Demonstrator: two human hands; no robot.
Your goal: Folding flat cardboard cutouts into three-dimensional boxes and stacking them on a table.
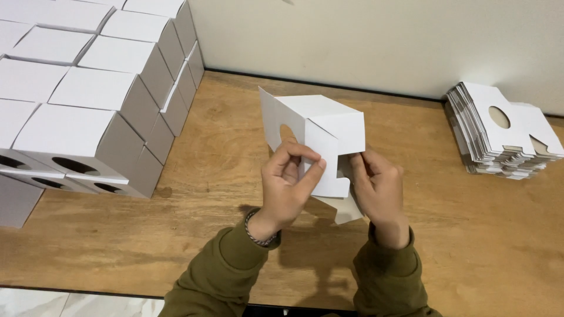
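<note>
Olive sleeves (235, 264) at bottom centre: left hand (288, 188) and right hand (376, 188) both pinch a half-folded white box (320, 126) mid-frame, its open flaps facing them, left thumb nearest the tab.

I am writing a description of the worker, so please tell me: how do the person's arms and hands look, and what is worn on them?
Both arms wear olive-green long sleeves with ribbed cuffs. The left hand and right hand are bare, without gloves. A thin beaded bracelet circles the left wrist.
</note>
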